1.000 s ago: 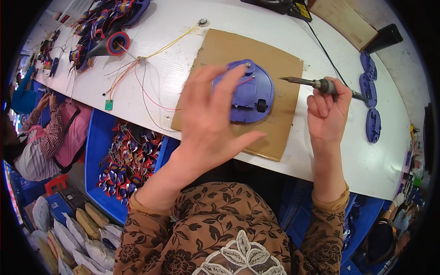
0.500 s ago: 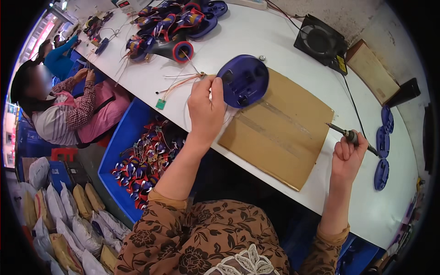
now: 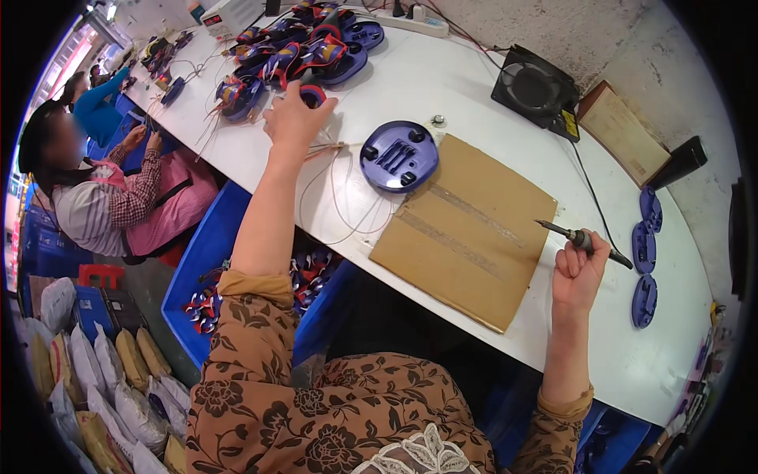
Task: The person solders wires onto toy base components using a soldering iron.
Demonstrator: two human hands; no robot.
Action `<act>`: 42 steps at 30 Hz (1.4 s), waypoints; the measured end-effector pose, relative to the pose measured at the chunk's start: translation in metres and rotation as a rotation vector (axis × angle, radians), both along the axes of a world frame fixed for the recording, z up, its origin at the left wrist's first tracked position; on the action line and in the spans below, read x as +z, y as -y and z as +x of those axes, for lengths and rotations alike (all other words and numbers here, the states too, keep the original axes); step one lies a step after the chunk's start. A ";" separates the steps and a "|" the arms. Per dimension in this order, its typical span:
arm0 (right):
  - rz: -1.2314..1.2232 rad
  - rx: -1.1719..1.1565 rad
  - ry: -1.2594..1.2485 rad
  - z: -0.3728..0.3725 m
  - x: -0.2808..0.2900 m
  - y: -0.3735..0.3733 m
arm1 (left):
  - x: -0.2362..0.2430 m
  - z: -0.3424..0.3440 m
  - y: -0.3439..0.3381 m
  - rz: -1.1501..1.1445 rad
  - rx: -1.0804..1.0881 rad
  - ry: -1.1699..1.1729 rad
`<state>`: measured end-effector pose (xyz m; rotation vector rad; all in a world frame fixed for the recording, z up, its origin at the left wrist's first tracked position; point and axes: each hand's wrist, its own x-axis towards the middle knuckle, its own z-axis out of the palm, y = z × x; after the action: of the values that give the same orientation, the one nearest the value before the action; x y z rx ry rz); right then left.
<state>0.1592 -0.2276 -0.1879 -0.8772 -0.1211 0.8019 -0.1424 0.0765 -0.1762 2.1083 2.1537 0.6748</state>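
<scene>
My left hand (image 3: 298, 118) reaches over the back left of the table with its fingers spread. It is at a dark cone-shaped part with a red and blue ring end (image 3: 313, 97), mostly hidden by the hand; no firm grip shows. My right hand (image 3: 578, 276) is closed round the handle of a soldering iron (image 3: 580, 238), whose tip points left above the cardboard. A blue-purple oval plastic base (image 3: 399, 156) with dark inner parts lies on the table by the cardboard's left edge. Thin wires (image 3: 335, 207) loop from near my left wrist toward the base.
A brown cardboard sheet (image 3: 466, 237) lies before me. Blue and red assemblies (image 3: 296, 55) are heaped at the back. A black fan (image 3: 535, 87) stands by the wall, and several oval bases (image 3: 644, 246) line the right. A blue bin (image 3: 178, 288) stands below left, near a seated person (image 3: 118, 182).
My left hand has let go of the oval base, which now lies on the table, and has moved left and away to the cone-shaped part. My right hand still holds the soldering iron.
</scene>
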 end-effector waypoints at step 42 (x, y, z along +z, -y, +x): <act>-0.151 -0.072 -0.020 0.006 -0.012 -0.018 | -0.002 0.027 -0.021 0.791 -0.493 0.514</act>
<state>0.1648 -0.2094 -0.2000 -1.0101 -0.0111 0.7594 -0.1157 0.0970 -0.1782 2.2422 1.1131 1.9384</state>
